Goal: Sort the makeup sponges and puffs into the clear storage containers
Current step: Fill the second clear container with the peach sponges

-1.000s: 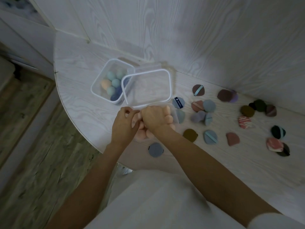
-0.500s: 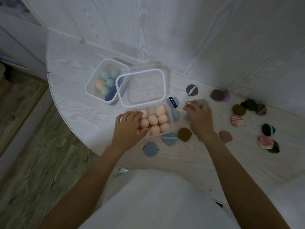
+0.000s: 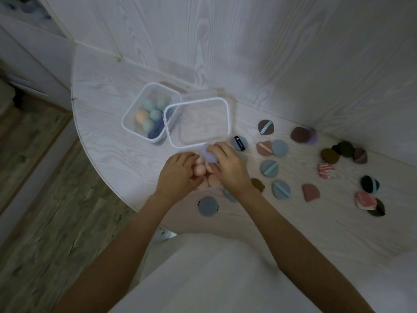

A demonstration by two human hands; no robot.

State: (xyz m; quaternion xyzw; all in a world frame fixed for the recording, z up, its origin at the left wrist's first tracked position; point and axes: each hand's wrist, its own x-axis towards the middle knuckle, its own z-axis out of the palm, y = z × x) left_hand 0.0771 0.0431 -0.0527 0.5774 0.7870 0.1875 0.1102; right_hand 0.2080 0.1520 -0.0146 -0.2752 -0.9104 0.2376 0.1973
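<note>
Puff (image 3: 209, 155), lilac, being pinched by right hand (image 3: 228, 164) at about 12 o'clock of both hands, hovering over peach sponges (image 3: 200, 169) in the near container, itself mostly hidden under the hands. Left hand (image 3: 178, 175) resting curled at that container's 9 o'clock side, apparently steadying it; whether truly gripping, impossible to tell.

Probably placing the puff: better carrying it on to the empty container (image 3: 198, 123) at 12 o'clock, keeping puffs apart from sponges, lowering it flat, then letting go.

Lying around on the surface (image 3: 108, 141): a container of teal sponges (image 3: 149, 114) at 11 o'clock, partly overlapped by the empty one; a grey puff (image 3: 208, 206) at 6 o'clock; many puffs scattered toward 3 o'clock, among them a banded blue one (image 3: 269, 168) and a marbled pink one (image 3: 327, 170). Crowding the near container, a navy-tagged puff (image 3: 239, 143) at 1 o'clock.
</note>
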